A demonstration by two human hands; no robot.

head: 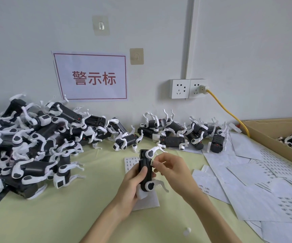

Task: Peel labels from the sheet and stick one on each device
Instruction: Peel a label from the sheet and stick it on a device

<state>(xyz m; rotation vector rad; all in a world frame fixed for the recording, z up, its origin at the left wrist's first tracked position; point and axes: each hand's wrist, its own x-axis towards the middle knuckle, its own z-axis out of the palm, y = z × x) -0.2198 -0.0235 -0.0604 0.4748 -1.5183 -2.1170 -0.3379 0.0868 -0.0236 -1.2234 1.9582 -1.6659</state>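
My left hand (133, 179) grips a black-and-white robot-dog device (146, 170), held upright over the table. My right hand (171, 168) pinches a small white label (152, 162) against the device's right side. A label sheet (130, 162) lies flat on the yellow-green table just behind the device, partly hidden by it. A big pile of the same devices (36, 142) fills the left side, and a smaller group of devices (180, 134) lies along the wall at the back.
Several label sheets and used backing papers (264, 181) are strewn at the right. A cardboard box (267, 130) at far right holds more devices. A yellow cable (229, 111) runs from the wall socket (189, 88). A small white piece (187, 231) lies on the table in front.
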